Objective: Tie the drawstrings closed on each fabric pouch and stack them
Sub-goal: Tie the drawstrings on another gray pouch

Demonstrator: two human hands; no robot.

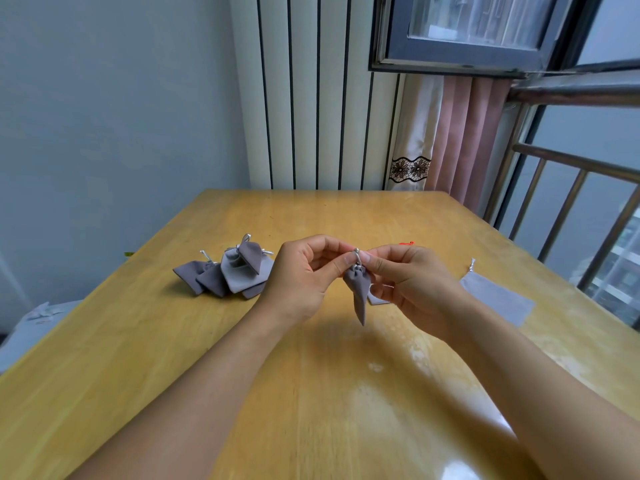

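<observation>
1. At frame centre I see both hands raised above the bench (242, 341): the left hand (301, 282) and right hand (412, 282) each pinch the pale drawstring (356, 257) of a grey pouch (359, 296) that hangs between them, mouth gathered.
2. I judge the knot is being tied now.
3. Next calls for pulling it tight, then laying it on the heap of tied pouches (230, 273) at centre left.
4. A flat pouch (497, 297) waits at right, seemingly untied.

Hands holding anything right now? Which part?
Both hands, left and right, pinch the drawstring at the top of a grey pouch, which hangs below, off the table.
</observation>
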